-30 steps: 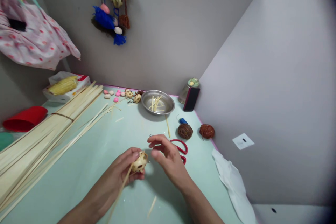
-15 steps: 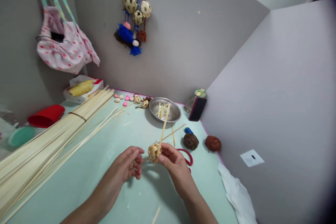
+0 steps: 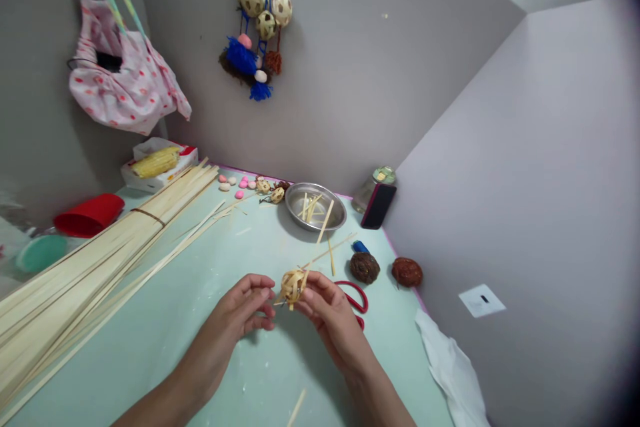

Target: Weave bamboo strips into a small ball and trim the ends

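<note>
A small woven ball (image 3: 292,285) of pale flat strips is pinched between the thumb and fingers of my right hand (image 3: 327,310), with loose strip ends poking out of it. One long strip (image 3: 325,221) rises from the ball's side toward the bowl. Just left of the ball is my left hand (image 3: 246,310), its fingers curved and apart, holding nothing; whether a fingertip touches a strip end I cannot tell. Behind my right hand lie red-handled scissors (image 3: 364,299), their blades hidden.
A metal bowl (image 3: 316,227) holds cut strips. Bundled long strips (image 3: 95,257) run along the left. Brown yarn (image 3: 364,268), reddish yarn (image 3: 407,272), a blue roll (image 3: 359,247), a phone (image 3: 379,207) and white tissue (image 3: 453,363) lie right. Pink and white pieces (image 3: 243,184) sit at the back.
My right hand has turned the ball slightly, so the long strip now leans further right. My left hand has moved a little closer to the ball, its fingers less curled.
</note>
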`<action>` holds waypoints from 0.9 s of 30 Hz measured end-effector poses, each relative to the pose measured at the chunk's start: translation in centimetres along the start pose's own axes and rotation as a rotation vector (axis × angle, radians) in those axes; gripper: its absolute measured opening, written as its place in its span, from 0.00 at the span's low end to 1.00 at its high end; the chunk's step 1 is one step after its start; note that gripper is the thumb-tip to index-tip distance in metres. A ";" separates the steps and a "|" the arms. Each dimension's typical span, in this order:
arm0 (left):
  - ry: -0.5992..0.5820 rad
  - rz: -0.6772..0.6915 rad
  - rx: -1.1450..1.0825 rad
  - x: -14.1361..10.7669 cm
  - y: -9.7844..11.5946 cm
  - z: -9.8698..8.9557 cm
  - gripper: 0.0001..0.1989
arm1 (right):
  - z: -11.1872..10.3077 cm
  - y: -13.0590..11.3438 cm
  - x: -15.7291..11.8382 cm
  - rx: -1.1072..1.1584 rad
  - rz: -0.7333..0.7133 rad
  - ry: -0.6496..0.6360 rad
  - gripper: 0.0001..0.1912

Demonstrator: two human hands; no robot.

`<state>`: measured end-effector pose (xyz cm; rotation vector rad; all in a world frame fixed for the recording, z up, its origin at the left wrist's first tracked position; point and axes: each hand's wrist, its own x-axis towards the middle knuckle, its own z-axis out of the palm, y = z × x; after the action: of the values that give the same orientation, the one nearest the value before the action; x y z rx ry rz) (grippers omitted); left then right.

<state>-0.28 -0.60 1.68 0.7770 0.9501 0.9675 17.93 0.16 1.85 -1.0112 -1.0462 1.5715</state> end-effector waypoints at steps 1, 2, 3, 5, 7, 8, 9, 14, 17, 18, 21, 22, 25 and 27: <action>-0.010 0.001 0.009 0.0 0.0 0.0 0.12 | 0.1 0.2 0.0 -0.041 -0.022 0.014 0.18; -0.027 0.001 0.015 0.0 0.0 0.1 0.13 | 0.3 0.3 -0.1 -0.088 -0.052 0.031 0.17; -0.050 0.001 0.016 0.0 0.1 0.1 0.14 | 0.5 0.5 -0.2 -0.145 -0.091 0.048 0.16; -0.099 0.004 0.010 -0.1 0.1 0.2 0.16 | 0.7 0.9 -0.4 -0.294 -0.210 0.076 0.15; -0.151 0.012 -0.016 0.0 0.1 0.3 0.18 | 0.9 1.1 -0.6 -0.479 -0.365 0.084 0.16; -0.170 0.020 -0.037 0.0 0.1 0.4 0.19 | 0.9 1.2 -0.8 -0.569 -0.445 0.081 0.17; -0.179 0.031 -0.057 0.1 0.2 0.4 0.20 | 0.9 1.2 -1.0 -0.652 -0.519 0.073 0.18; -0.217 0.074 -0.081 0.3 0.3 0.2 0.21 | 1.1 0.5 -1.8 -0.861 -0.738 0.080 0.23; -0.259 0.106 -0.073 0.3 0.3 -0.1 0.23 | 1.1 0.1 -2.1 -0.912 -0.799 0.050 0.26; -0.257 0.120 -0.064 0.2 0.4 -0.1 0.23 | 1.1 0.2 -2.1 -0.936 -0.817 0.035 0.26; -0.216 0.113 -0.047 -0.2 0.8 0.0 0.18 | 1.0 0.4 -2.0 -0.997 -0.866 -0.011 0.30; -0.205 0.095 -0.046 -0.4 0.9 0.2 0.16 | 1.0 0.5 -2.0 -1.010 -0.875 -0.028 0.30; -0.179 0.047 -0.035 -0.6 1.3 0.4 0.11 | 1.2 0.5 -2.0 -1.018 -0.845 -0.085 0.30; -0.147 0.053 -0.024 -0.5 1.3 0.3 0.10 | 1.5 0.2 -2.2 -0.946 -0.766 -0.116 0.27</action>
<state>-0.57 -0.62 3.04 0.8453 0.7924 0.9527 16.89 -2.20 2.39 -0.9110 -2.0383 0.4699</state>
